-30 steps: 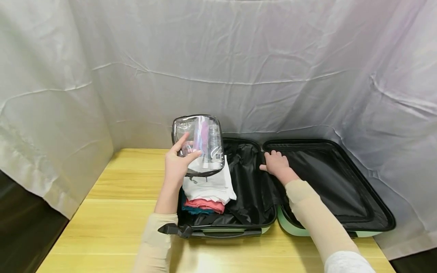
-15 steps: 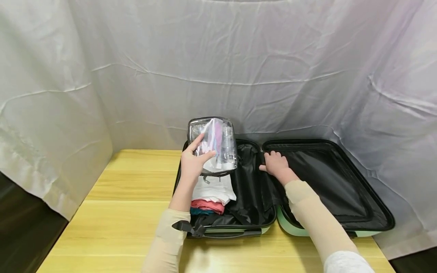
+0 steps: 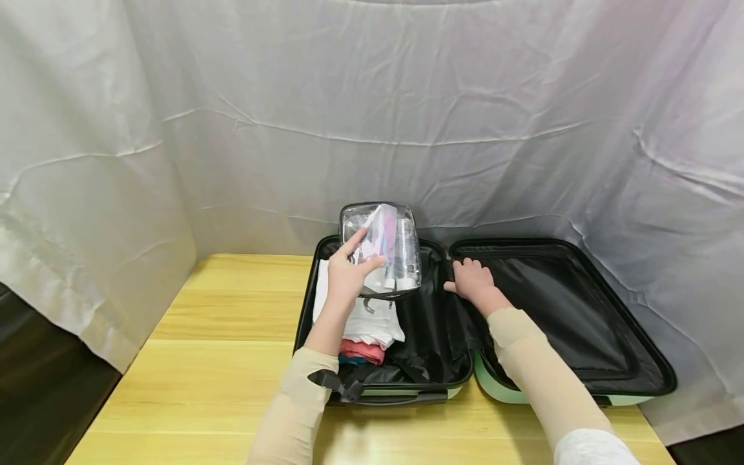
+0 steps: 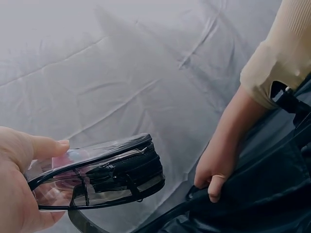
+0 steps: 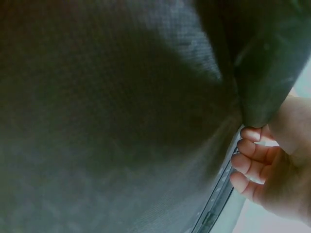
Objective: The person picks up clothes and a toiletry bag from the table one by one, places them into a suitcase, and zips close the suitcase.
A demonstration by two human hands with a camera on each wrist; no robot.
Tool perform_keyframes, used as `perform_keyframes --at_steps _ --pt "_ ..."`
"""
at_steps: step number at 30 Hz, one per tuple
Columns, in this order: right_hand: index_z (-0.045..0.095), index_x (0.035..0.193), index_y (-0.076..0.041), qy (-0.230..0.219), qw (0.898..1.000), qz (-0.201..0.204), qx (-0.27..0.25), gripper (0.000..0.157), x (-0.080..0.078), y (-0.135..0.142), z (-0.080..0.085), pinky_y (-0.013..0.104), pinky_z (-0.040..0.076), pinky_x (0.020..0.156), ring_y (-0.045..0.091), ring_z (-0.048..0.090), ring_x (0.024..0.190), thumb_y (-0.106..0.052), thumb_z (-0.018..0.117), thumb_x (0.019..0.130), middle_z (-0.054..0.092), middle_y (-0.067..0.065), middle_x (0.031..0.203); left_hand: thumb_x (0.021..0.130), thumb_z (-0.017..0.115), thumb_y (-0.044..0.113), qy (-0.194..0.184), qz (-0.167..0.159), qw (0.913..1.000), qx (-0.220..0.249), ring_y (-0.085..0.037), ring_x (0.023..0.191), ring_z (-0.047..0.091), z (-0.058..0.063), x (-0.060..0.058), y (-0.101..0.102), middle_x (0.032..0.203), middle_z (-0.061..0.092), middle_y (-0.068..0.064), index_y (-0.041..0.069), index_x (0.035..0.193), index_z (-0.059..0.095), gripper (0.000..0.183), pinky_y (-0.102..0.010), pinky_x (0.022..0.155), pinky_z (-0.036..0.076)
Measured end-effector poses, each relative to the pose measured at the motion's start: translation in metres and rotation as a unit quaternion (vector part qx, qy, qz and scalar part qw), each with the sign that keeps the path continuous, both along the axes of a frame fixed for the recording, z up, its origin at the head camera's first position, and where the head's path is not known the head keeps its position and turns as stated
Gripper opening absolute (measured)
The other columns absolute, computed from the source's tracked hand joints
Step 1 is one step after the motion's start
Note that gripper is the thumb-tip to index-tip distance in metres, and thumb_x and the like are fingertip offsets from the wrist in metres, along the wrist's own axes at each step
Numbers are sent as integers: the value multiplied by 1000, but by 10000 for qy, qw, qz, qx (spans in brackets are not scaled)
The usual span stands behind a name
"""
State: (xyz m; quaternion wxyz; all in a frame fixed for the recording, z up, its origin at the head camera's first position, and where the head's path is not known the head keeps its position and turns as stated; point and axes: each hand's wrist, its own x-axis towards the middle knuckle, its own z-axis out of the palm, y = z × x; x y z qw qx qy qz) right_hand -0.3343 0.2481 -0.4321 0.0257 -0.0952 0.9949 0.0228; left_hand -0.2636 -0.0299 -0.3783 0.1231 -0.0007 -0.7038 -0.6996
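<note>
My left hand [image 3: 344, 276] grips a clear toiletry pouch [image 3: 409, 248] with black trim, thumb on its face. Inside show a purple-and-white tube and clear bottles. The pouch is held up over the left half of an open suitcase [image 3: 401, 389], overlapping a white folded garment [image 3: 380, 328] in the head view. A red garment [image 3: 365, 351] and a teal one [image 3: 351, 360] lie beneath the white one. At the hinge side, my right hand [image 3: 472, 279] holds the edge of the black fabric lining [image 3: 456, 329]; in the right wrist view its fingertips [image 5: 241, 161] curl at the fabric's edge.
The suitcase's right half [image 3: 572, 313] lies opened flat, black inside with a pale green shell. Both halves rest on a wooden table [image 3: 215, 374]. Grey curtains [image 3: 407, 97] hang behind and at both sides. A black handle [image 3: 401, 399] faces the near edge.
My left hand has carried the clear pouch to the right, from the suitcase's left edge to over the garments. The right hand keeps its hold on the lining.
</note>
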Motion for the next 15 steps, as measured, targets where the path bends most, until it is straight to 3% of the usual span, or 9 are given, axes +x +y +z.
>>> perform_keyframes --at_steps 4,10,15 --pt "49 134 5 41 10000 -26 -25 63 -1 1 -1 60 45 93 48 49 117 -43 60 94 50 31 129 74 85 16 -131 -67 9999 -54 -21 143 36 -2 -5 9 148 50 0 32 133 60 66 -41 115 35" --pt "52 131 6 135 9999 26 -70 61 -1 0 0 60 46 90 48 50 114 -42 61 94 52 32 125 74 85 14 -216 -29 9997 -49 -20 134 46 -9 -15 21 145 53 -3 32 132 61 66 -38 104 46" --pt "51 132 6 137 9999 14 -67 62 0 -3 0 60 46 91 48 51 114 -42 61 94 52 31 126 73 85 15 -303 35 9993 -196 -22 122 55 -19 -20 28 129 65 -6 31 133 61 67 -37 95 52"
